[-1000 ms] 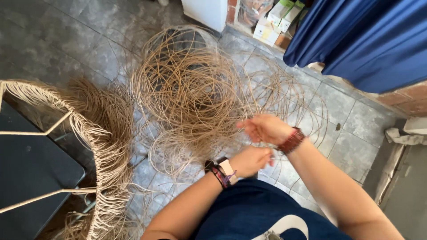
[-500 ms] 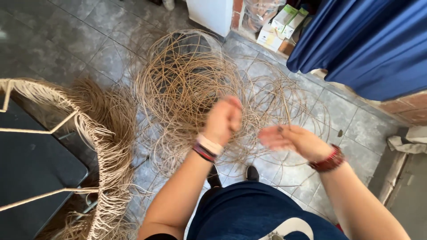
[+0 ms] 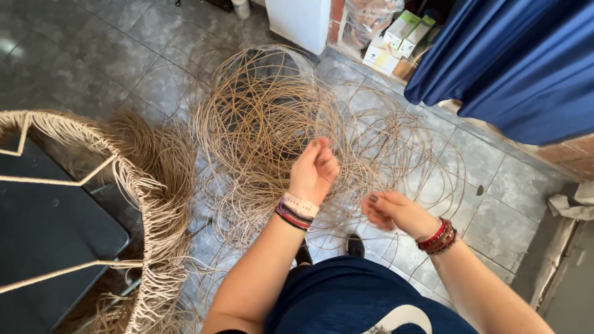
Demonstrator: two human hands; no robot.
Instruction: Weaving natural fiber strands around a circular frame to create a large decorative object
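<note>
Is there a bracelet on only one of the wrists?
No, both wrists carry bands: the left hand has a stack of bracelets and the right hand has red beaded ones.

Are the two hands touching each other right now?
Apart. The head view shows grey floor and cane strands between the left hand and the right hand.
</note>
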